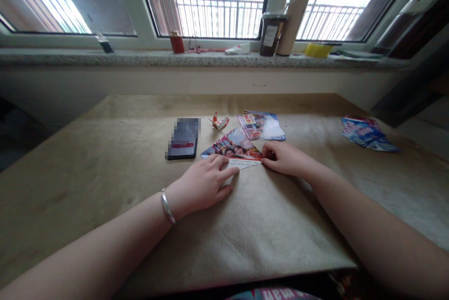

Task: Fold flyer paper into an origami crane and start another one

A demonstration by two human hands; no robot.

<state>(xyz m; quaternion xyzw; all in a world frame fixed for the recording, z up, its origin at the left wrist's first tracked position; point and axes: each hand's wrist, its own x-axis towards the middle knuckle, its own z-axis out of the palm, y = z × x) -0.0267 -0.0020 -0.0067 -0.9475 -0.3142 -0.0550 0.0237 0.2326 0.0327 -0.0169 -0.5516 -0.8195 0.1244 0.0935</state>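
A printed paper sheet, folded into a triangle, lies on the table in front of me. Its colourful side shows a photo of people, and a white flap runs along the near edge. My left hand rests flat on that flap, fingers spread, covering its left part. At the sheet's right corner, the thumb and bent fingers of my right hand pinch the paper. Just beyond the sheet lie more printed leaflets, loosely stacked. A small folded red and white paper shape stands to their left.
A phone lies left of the folded sheet. Another pile of blue and pink leaflets is at the far right of the table. Behind, the windowsill bears a dark lidded cup, a tall tube and yellow tape.
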